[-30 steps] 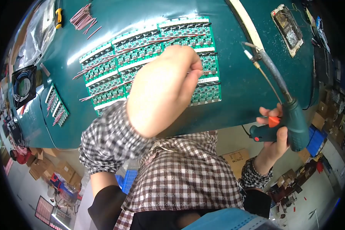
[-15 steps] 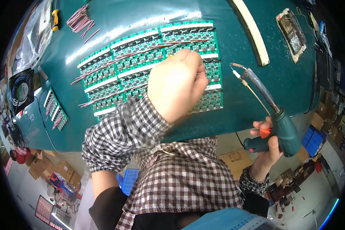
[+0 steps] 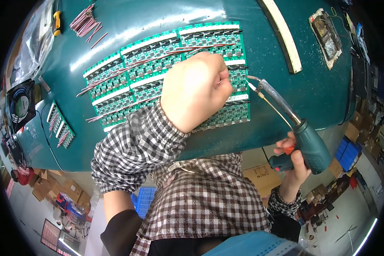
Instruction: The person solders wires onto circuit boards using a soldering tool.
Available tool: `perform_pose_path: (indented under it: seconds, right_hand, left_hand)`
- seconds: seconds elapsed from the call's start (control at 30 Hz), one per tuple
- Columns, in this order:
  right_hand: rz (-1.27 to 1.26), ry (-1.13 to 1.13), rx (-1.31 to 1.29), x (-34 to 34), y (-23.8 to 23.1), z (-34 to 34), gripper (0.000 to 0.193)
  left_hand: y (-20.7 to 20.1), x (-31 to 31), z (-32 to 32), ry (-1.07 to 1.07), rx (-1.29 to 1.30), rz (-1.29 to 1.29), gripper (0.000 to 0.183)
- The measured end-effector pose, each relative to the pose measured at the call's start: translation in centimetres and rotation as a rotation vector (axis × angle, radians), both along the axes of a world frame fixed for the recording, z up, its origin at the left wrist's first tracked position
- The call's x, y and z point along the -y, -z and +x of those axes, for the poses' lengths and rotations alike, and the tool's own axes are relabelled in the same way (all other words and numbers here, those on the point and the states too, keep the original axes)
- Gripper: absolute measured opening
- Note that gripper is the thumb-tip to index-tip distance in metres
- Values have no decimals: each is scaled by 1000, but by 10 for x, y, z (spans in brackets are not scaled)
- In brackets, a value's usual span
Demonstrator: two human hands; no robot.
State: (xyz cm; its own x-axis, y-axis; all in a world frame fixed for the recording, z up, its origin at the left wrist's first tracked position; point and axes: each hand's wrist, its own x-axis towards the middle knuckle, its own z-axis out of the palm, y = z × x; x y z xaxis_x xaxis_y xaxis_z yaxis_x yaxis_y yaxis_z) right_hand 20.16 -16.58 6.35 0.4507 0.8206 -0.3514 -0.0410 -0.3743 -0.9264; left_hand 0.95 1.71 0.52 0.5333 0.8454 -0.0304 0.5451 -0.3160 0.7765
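A panel of green circuit boards (image 3: 153,70) lies on the green table, with white strips, black leads and rows of small parts. Over its right half is my left hand (image 3: 195,91), fingers pinched together; whatever they hold is hidden. Red and white wires (image 3: 136,64) run slantwise across the boards to the left of that hand. My right hand (image 3: 298,170) grips the handle of a dark green soldering gun (image 3: 313,147), with a finger at its orange-red trigger. The gun's bent tip and solder feed tube reach the panel's right edge, close to my left fingers.
A pile of cut wires (image 3: 84,21) and a yellow-handled tool (image 3: 57,23) lie at the far left. Nearer are a small board panel (image 3: 59,126) and a black fan (image 3: 22,103). At right are a pale curved strip (image 3: 281,34) and a soiled tray (image 3: 326,38).
The soldering gun in my right hand has moved left, bringing its tip to the panel's right edge. My left hand has stayed nearly in place, still pinched.
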Motion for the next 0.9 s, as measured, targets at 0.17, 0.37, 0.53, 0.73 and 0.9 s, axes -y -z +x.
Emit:
perform_pose_path:
  seconds: [0.17,0.37,0.53,0.73,0.9]
  right_hand:
    - [2,-11,-69,0,0,-1,48]
    - [-33,-23,-74,2,0,-3,47]
    - [-42,-24,-76,3,0,-4,46]
    - [-26,-40,-66,1,0,-4,42]
    - [-48,-55,17,-5,-1,-9,49]
  left_hand:
    - [0,1,1,-12,9,-20,5]
    - [1,4,1,-16,21,15,7]
    - [2,5,1,-17,34,18,7]
    - [2,3,1,6,39,22,7]
    - [1,4,1,0,41,8,7]
